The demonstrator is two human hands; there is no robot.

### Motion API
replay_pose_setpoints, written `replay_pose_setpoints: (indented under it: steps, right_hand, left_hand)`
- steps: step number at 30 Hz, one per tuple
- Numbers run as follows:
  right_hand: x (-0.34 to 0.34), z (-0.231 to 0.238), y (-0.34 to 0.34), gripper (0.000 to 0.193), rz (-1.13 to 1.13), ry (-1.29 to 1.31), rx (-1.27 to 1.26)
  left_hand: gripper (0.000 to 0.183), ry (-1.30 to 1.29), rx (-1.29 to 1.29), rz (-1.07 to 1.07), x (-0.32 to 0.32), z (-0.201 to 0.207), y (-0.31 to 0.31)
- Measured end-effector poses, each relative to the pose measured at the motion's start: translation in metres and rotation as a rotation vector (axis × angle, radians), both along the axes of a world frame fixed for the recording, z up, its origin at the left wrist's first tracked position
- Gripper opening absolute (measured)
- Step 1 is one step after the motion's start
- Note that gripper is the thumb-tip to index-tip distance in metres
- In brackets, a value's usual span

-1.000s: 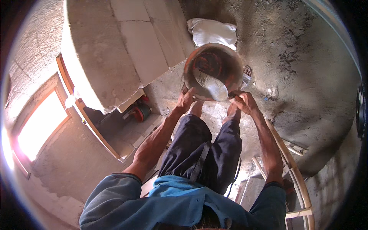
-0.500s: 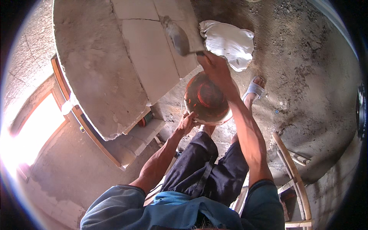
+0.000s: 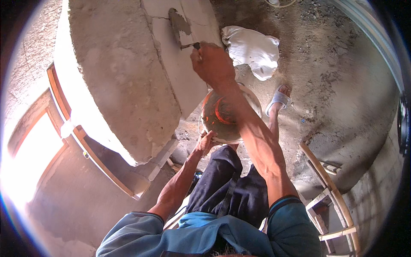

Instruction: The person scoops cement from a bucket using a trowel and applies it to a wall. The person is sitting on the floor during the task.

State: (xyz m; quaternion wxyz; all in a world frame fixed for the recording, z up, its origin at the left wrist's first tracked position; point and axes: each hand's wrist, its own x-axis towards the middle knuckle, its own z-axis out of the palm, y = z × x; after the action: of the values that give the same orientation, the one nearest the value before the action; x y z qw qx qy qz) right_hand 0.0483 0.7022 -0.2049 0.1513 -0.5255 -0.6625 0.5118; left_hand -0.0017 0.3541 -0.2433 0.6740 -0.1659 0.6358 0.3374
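Observation:
My right hand (image 3: pixel 214 66) is closed around the dark handle of a trowel (image 3: pixel 187 46). Its blade lies against the face of pale blocks (image 3: pixel 171 64), beside a wet grey patch of mortar (image 3: pixel 183 25). Below that arm is a round bucket (image 3: pixel 251 96), orange-red inside and smeared with grey mortar; my right forearm hides part of it. With my left hand (image 3: pixel 206 142) I grip the bucket's near left rim, holding it in front of my knees.
A white sack (image 3: pixel 252 49) lies on the rough floor (image 3: pixel 338 85) beyond the bucket. At the lower right stands a wooden ladder-like frame (image 3: pixel 329 188). A broad plastered slab (image 3: pixel 122 77) fills the upper left, near a wooden window frame (image 3: pixel 100 165).
My right hand has moved left and up with the trowel, bringing its blade to the blocks. A larger wet mortar patch shows there. My left hand keeps hold of the bucket.

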Motion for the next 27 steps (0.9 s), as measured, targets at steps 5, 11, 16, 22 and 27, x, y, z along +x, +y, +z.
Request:
replay_pose_setpoints:
  steps: [5,11,16,22,27]
  right_hand:
    - [-0.01,0.053,-0.017,0.026,0.033,-0.081,0.18]
    - [0.021,0.071,-0.036,0.025,0.091,-0.034,0.177]
    - [0.101,0.086,-0.062,0.026,0.19,-0.01,0.147]
    - [0.264,0.062,-0.141,0.04,0.1,-0.064,-0.295]
    - [0.297,0.043,-0.129,0.044,0.164,-0.214,-0.447]
  left_hand:
    - [0.042,-0.042,-0.009,-0.091,-0.014,-0.008,-0.033]
    - [0.04,-0.054,-0.006,-0.191,-0.006,0.002,-0.016]
    - [0.043,-0.039,-0.001,-0.151,0.01,0.001,-0.004]
    - [0.045,0.135,0.058,-0.111,0.052,0.03,0.064]
    - [0.059,0.174,0.155,-0.204,0.074,0.055,0.099]
